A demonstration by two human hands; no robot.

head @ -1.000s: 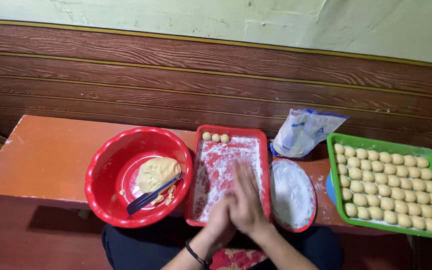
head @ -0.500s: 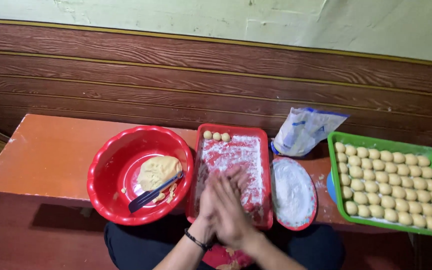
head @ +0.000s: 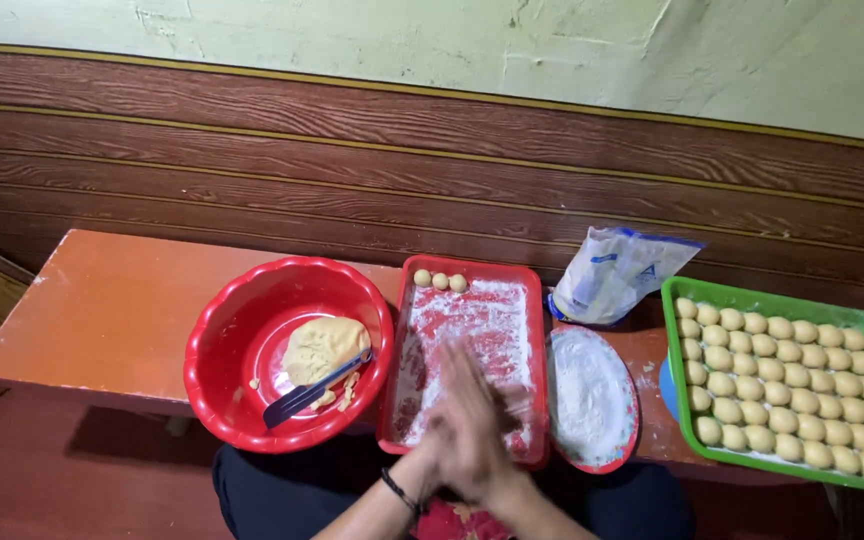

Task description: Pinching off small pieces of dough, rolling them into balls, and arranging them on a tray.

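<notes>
My left hand (head: 449, 425), with a dark band on its wrist, and my right hand (head: 497, 455) are pressed palm to palm over the near end of a floured red tray (head: 472, 267). Both are motion-blurred, and anything between the palms is hidden. Three small dough balls (head: 440, 281) sit in a row at the tray's far end. Left of the tray stands a red bowl (head: 202, 372) with a lump of yellow dough (head: 324, 345) and a dark scraper (head: 304, 397) leaning in it.
Right of the red tray lies a red-rimmed plate (head: 636, 425) of flour, and behind it a plastic flour bag (head: 617, 272). A green tray (head: 774, 297) at far right holds several rows of dough balls (head: 782, 385). Everything rests on an orange bench (head: 102, 310) against a wood-panelled wall.
My joined hands have slid against each other and shifted slightly left and toward me over the tray's near end. Nothing else has moved.
</notes>
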